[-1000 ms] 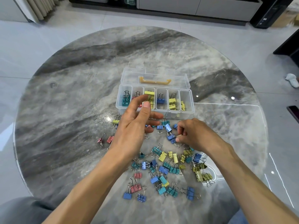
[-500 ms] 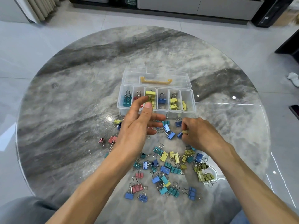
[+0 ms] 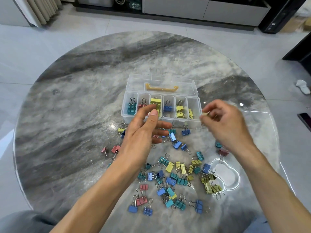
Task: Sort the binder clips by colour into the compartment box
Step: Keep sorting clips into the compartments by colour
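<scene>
Compartment box [image 3: 195,105]: clear, lid open, on round marble table [image 3: 75,115]; teal, red, yellow and blue clips in separate cells; right hand [image 3: 223,121]: pinching pale yellow binder clip [image 3: 205,113] at box's right end; left hand [image 3: 144,132]: fingers loosely spread, holding nothing, above loose binder clips [image 3: 175,180] in front of box.

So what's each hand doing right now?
Left hand: open, holding nothing.
Right hand: pinching a small yellowish clip, blurred.
</scene>
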Demonstrator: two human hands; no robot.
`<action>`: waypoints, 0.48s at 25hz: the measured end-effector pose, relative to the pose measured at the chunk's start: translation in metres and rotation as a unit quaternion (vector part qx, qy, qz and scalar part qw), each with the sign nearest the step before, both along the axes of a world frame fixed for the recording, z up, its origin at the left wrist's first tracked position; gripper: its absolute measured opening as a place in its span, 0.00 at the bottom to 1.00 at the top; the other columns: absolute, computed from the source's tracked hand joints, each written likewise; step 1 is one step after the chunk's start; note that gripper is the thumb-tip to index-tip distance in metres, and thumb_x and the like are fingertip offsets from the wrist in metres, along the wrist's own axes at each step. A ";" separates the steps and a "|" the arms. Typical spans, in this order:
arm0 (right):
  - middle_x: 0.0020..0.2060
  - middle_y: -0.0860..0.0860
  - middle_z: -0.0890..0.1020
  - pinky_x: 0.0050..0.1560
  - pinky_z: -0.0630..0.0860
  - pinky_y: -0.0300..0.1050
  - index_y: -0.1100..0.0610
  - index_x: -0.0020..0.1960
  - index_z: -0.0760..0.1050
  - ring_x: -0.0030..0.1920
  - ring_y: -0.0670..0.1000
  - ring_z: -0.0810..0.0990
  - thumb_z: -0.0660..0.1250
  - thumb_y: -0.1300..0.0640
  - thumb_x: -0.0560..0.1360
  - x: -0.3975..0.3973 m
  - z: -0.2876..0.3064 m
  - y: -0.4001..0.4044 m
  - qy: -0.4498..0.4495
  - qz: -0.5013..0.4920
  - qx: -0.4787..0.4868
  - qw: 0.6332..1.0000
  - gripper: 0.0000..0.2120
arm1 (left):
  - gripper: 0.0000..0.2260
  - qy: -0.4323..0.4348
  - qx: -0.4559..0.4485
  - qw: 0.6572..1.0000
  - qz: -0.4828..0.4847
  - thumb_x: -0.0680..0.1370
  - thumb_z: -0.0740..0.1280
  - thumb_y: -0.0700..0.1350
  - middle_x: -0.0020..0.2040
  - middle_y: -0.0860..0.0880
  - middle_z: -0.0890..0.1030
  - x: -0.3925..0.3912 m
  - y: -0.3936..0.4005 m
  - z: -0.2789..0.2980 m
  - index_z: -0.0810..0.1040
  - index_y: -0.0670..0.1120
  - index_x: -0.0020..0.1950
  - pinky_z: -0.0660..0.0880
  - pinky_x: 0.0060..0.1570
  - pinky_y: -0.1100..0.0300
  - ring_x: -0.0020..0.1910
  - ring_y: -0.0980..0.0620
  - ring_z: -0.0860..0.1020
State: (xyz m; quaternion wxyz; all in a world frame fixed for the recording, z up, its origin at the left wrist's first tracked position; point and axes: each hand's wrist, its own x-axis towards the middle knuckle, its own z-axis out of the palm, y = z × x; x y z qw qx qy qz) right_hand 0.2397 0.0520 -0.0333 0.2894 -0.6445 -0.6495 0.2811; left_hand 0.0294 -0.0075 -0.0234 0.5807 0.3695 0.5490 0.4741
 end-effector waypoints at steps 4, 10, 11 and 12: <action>0.45 0.44 0.83 0.37 0.71 0.31 0.51 0.55 0.80 0.38 0.41 0.79 0.72 0.54 0.75 0.006 -0.006 0.016 -0.060 0.033 0.029 0.997 0.09 | 0.11 0.004 0.001 1.000 -0.005 0.84 0.58 0.48 0.47 0.49 0.86 0.000 -0.001 -0.001 0.73 0.56 0.66 0.78 0.48 0.53 0.47 0.48 0.84; 0.40 0.45 0.82 0.37 0.70 0.34 0.52 0.47 0.81 0.37 0.43 0.79 0.73 0.57 0.74 0.023 0.002 0.013 -0.131 0.057 0.019 0.990 0.03 | 0.11 0.015 0.001 1.000 -0.007 0.84 0.61 0.47 0.48 0.49 0.86 0.001 0.000 -0.001 0.74 0.55 0.65 0.79 0.48 0.55 0.50 0.46 0.84; 0.38 0.44 0.82 0.36 0.71 0.36 0.50 0.44 0.80 0.37 0.44 0.79 0.75 0.56 0.72 0.023 0.002 0.007 -0.149 0.104 -0.042 0.982 0.05 | 0.11 0.017 -0.002 1.000 -0.010 0.84 0.61 0.47 0.48 0.49 0.86 0.002 0.000 -0.001 0.74 0.55 0.65 0.79 0.48 0.56 0.49 0.47 0.84; 0.38 0.44 0.81 0.36 0.72 0.38 0.48 0.45 0.79 0.37 0.46 0.80 0.77 0.55 0.70 0.020 -0.001 -0.001 -0.181 0.162 -0.121 0.962 0.08 | 0.11 0.017 -0.003 1.000 -0.011 0.84 0.61 0.47 0.48 0.49 0.86 0.002 -0.001 -0.001 0.74 0.55 0.65 0.79 0.47 0.56 0.49 0.47 0.84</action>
